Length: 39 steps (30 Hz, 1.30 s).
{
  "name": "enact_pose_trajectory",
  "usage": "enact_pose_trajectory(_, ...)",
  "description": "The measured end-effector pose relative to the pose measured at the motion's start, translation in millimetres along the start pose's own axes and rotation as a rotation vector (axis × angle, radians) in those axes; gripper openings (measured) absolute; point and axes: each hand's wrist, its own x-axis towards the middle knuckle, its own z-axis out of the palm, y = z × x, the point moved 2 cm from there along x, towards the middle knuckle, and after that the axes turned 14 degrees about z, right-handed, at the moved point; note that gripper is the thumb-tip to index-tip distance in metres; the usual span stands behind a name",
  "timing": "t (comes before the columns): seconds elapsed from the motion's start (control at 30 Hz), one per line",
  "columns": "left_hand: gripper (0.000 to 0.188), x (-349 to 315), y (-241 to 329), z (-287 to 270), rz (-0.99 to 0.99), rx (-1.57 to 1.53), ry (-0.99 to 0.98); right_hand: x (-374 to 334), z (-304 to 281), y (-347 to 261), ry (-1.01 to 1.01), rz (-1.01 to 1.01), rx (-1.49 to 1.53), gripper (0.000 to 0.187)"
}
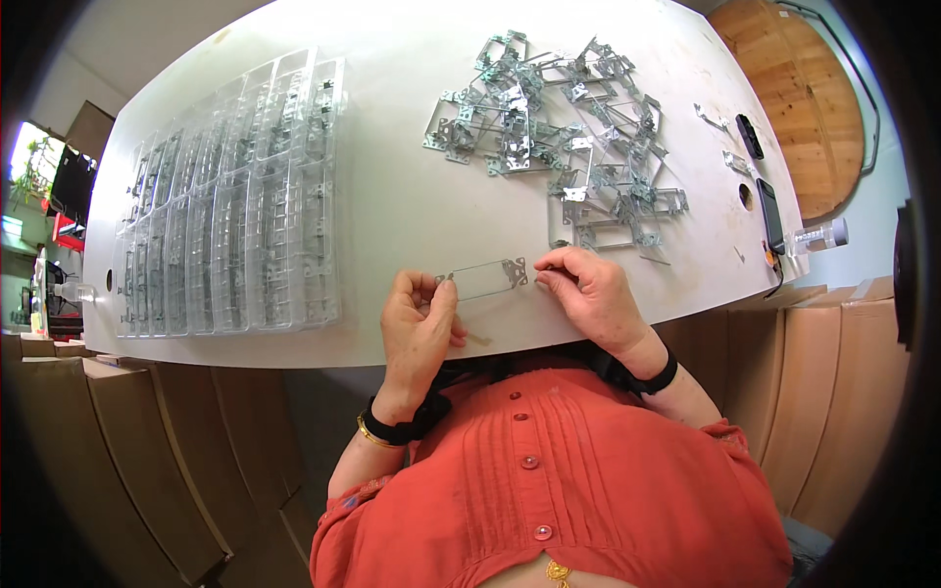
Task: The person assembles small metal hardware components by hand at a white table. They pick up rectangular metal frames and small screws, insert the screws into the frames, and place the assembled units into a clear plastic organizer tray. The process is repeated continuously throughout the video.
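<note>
My left hand [416,328] pinches one end of a thin metal bracket frame [515,273] between thumb and fingers, just over the table near its front edge. Two thin rods join the frame's punched end plates. Beside the frame's right end is my right hand [600,302], with thumb and forefinger pressed together. Whatever is between those fingertips, if anything, is too small to make out. Beyond my right hand lies a tangled pile of similar metal bracket frames [518,127].
On the left stand stacked clear plastic trays [338,196] whose compartments hold metal parts. At the table's right edge are a black phone-like device [769,216], a small black object [750,137] and a clear bottle [821,235]. Cardboard boxes [809,392] flank me.
</note>
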Motion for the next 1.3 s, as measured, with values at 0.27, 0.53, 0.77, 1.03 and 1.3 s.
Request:
enact_pose_trajectory(0.27, 0.032, 0.8, -4.0, -5.1, 0.072, -0.106, -0.036, 2.0, 4.7, -7.0, 0.031, -0.126, -0.142, 0.012)
enact_pose_trajectory(0.53, 0.046, -1.4, -5.3, -8.7, 0.116, -0.113, -0.085, 2.3, 10.2, -9.0, 0.037, -0.098, -0.111, 0.012)
enact_pose_trajectory(0.77, 0.047, -3.5, -9.5, -9.6, 0.093, -0.149, -0.1, 3.4, 6.7, -0.9, 0.108, -0.003, -0.01, 0.009)
enact_pose_trajectory(1.03, 0.047, -3.6, -13.4, -11.6, 0.106, -0.167, -0.111, 13.7, 15.4, -5.7, 0.099, -0.032, 0.065, 0.01)
enact_pose_trajectory(1.3, 0.047, -5.2, -12.6, -10.6, 0.113, -0.153, -0.125, 16.1, 18.2, -9.4, 0.114, -0.054, 0.0, 0.011)
